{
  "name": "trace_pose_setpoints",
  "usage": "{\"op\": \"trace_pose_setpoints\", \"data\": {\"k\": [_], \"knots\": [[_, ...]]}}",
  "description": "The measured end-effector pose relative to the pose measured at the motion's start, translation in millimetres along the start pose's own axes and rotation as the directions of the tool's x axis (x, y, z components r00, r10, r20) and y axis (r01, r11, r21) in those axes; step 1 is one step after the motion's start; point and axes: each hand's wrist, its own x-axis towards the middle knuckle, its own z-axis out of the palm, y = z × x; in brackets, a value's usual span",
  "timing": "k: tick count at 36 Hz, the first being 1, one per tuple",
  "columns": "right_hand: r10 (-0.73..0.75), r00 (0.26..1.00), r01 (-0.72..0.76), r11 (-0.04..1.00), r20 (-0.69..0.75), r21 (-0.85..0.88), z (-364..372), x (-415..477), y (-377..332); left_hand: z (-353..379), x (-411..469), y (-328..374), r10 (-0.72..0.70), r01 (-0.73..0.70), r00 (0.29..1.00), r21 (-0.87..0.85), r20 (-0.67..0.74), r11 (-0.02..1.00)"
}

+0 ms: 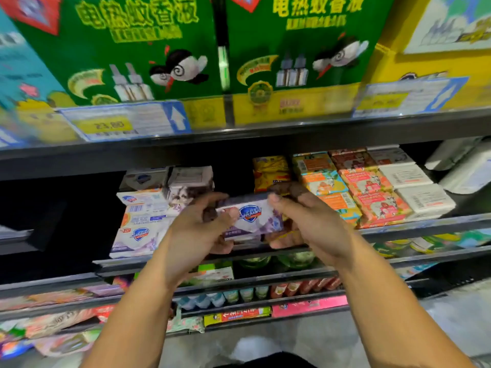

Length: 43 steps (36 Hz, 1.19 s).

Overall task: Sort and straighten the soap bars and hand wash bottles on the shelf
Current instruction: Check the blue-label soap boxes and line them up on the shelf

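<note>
Both hands are on one soap bar (252,217) right now. The left hand (198,229) pinches its left end with the thumb across the front, and the right hand (308,221) grips the right end with the thumb up by the top corner. Neither hand is free.

The bar is up off the shelf (425,225), held just in front of the middle tier. Its long axis runs left to right, about parallel to the shelf edge, with the printed face turned toward the camera. It's a white wrapper with purple flowers and a blue Safeguard shield, flat and boxy. It looks stiff enough to slide in easily, though the shot is a bit blurry.

What matters for the next move is that the matching Safeguard stack (143,221) sits to the left of the hands and a bit further in, so the left hand is the nearer one. There's also a dark gap straight behind the bar, between that stack and a yellow pack (269,171). My guess is the bar goes into one of those two spots — either one means pushing it back and probably turning it to match its neighbours.

On the right, the orange and pink bars (372,192) and the white bars (417,187) lie in fairly neat rows. I can't make out any hand wash bottles for sure.
</note>
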Motion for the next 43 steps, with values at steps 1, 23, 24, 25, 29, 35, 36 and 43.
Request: {"op": "trace_pose_setpoints", "data": {"k": [1, 23, 24, 25, 29, 35, 36, 43], "knots": [[-0.022, 1.0, 0.022, 1.0, 0.0, 0.02, 7.2, 2.1, -2.1, -5.4, -1.1, -2.1, 0.032, -0.033, 0.999, -0.041, -0.027, 0.999], [-0.24, 0.971, 0.237, 0.965, -0.011, -0.113, 138.3, 52.8, 6.7, -135.4, 3.6, -35.6, 0.438, -0.341, 0.898, 0.667, 0.025, 0.662], [-0.228, 0.973, 0.224, 0.97, -0.03, -0.095, 142.0, 57.1, 8.2, -138.7, 4.6, -40.9, 0.438, -0.321, 0.899, 0.662, -0.012, 0.677], [-0.221, 0.974, 0.218, 0.974, -0.047, -0.065, 146.0, 60.3, 8.3, -142.3, 5.9, -46.7, 0.447, -0.303, 0.893, 0.666, -0.051, 0.682], [-0.272, 0.955, 0.236, 0.939, -0.12, -0.252, 150.8, 76.4, 15.1, -158.5, 9.1, -66.5, 0.456, -0.213, 0.867, 0.675, -0.204, 0.707], [-0.27, 0.96, 0.19, 0.433, 0.074, -0.881, 154.6, 93.2, 37.3, -178.1, 19.9, -99.1, 0.417, -0.125, 0.862, 0.677, -0.288, 0.725], [-0.255, 0.965, 0.171, 0.44, 0.06, -0.882, 155.1, 95.2, 42.2, -182.9, 23.9, -105.4, 0.413, -0.136, 0.868, 0.668, -0.275, 0.732], [-0.238, 0.965, 0.176, 0.294, 0.107, -0.939, 153.6, 96.5, 52.7, -190.3, 36.7, -111.4, 0.363, -0.213, 0.926, 0.644, -0.108, 0.735]]}}
